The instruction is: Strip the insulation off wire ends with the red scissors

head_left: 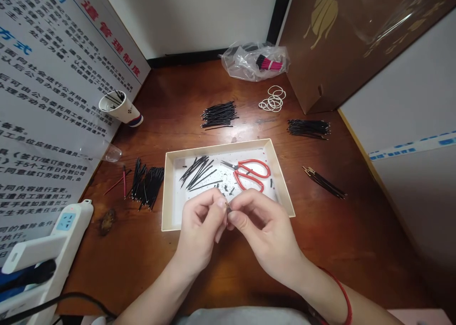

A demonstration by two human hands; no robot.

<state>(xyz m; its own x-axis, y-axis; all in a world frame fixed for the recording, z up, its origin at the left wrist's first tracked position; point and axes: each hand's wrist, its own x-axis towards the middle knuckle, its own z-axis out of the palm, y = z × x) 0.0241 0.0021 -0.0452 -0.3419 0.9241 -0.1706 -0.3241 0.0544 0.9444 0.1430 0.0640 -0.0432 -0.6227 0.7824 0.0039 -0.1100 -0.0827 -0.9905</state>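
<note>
The left hand (199, 230) and right hand (265, 227) clench a small dark wire end (228, 209) over the tray (217, 147), with black wire bundles (219, 115) piled on the desk (342, 239) and loose wires (197, 172) lying beside the scissors (238, 176).

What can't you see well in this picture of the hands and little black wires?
In the head view:
The small dark piece between the left hand and right hand: fingers hide most of it.
The white tray: both hands cover its front part.
The pink-and-black wire bundle: the clear plastic bag clouds it.
The power strip: the left edge cuts it off.
</note>
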